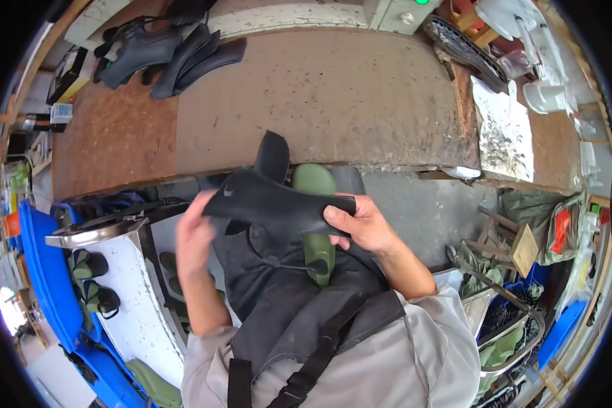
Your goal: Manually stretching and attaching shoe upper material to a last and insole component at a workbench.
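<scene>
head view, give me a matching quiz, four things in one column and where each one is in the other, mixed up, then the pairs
Things:
1. black shoe upper
2. green shoe last
3. pile of black uppers
4. round mesh disc

Places:
A. far right end of the workbench
B. held in both hands
C. on the person's lap, under the held piece
D. far left of the workbench

The left hand and right hand grip the upper at its ends.

Pairs: 1-B, 2-C, 3-D, 4-A
</scene>
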`<action>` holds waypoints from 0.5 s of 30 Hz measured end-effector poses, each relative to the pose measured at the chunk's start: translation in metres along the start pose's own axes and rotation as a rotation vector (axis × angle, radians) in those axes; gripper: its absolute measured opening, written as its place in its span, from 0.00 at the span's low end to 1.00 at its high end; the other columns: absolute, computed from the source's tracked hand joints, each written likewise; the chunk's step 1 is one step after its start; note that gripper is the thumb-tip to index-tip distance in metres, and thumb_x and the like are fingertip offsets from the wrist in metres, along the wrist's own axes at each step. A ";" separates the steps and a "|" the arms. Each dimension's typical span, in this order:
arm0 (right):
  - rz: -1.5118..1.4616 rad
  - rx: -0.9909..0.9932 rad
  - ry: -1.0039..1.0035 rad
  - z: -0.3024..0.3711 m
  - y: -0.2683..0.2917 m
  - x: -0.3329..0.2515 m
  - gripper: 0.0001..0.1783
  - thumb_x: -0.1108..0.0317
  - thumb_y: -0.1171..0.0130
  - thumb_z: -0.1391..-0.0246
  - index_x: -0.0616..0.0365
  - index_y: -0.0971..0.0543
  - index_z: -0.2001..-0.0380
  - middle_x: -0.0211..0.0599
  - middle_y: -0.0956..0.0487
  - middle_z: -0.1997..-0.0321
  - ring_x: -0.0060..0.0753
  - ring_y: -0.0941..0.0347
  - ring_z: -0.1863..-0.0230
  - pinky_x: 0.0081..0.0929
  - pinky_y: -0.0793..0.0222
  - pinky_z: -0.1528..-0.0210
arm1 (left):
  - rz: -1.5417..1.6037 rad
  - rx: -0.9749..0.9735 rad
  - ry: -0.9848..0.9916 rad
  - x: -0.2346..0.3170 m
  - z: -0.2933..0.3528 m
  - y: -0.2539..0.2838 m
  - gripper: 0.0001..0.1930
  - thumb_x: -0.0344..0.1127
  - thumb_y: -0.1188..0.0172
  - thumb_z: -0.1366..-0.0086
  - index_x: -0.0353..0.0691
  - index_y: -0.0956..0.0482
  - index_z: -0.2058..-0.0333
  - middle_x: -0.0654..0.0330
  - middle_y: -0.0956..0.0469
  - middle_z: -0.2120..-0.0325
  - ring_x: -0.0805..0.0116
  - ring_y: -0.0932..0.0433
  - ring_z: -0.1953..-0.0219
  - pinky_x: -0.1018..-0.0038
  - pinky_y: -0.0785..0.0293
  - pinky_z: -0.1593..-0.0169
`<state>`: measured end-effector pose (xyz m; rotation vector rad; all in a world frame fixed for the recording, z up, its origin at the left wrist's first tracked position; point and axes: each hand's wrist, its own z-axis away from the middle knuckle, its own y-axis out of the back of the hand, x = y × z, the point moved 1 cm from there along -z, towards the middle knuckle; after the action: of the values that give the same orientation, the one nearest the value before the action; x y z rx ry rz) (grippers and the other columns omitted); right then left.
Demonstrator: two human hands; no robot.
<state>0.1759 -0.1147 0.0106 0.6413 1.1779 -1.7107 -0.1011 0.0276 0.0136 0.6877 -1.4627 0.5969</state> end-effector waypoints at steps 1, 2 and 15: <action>-0.018 -0.028 0.025 0.003 0.005 -0.002 0.13 0.61 0.46 0.38 0.61 0.24 0.62 0.27 0.26 0.78 0.14 0.34 0.84 0.15 0.38 0.82 | -0.293 0.002 0.062 -0.023 -0.023 0.000 0.37 0.61 0.48 0.42 0.27 0.28 0.51 0.47 0.24 0.56 0.56 0.24 0.53 0.66 0.29 0.49; -0.045 -0.057 0.046 0.004 0.006 0.001 0.13 0.61 0.45 0.39 0.61 0.24 0.61 0.27 0.26 0.78 0.14 0.35 0.83 0.15 0.38 0.81 | -0.285 -0.123 -0.241 -0.015 -0.052 -0.033 0.22 0.38 0.44 0.39 0.31 0.28 0.49 0.53 0.23 0.56 0.63 0.25 0.55 0.71 0.30 0.50; -0.190 -0.144 -0.022 0.000 0.004 0.013 0.10 0.64 0.40 0.43 0.60 0.24 0.65 0.24 0.28 0.78 0.13 0.39 0.83 0.14 0.43 0.82 | -0.281 -0.559 -0.414 -0.001 -0.044 -0.069 0.34 0.50 0.30 0.56 0.30 0.25 0.55 0.48 0.27 0.51 0.49 0.32 0.44 0.51 0.44 0.39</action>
<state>0.1738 -0.1205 -0.0011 0.4335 1.3680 -1.7649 -0.0208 0.0132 0.0096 0.5701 -1.7686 -0.1904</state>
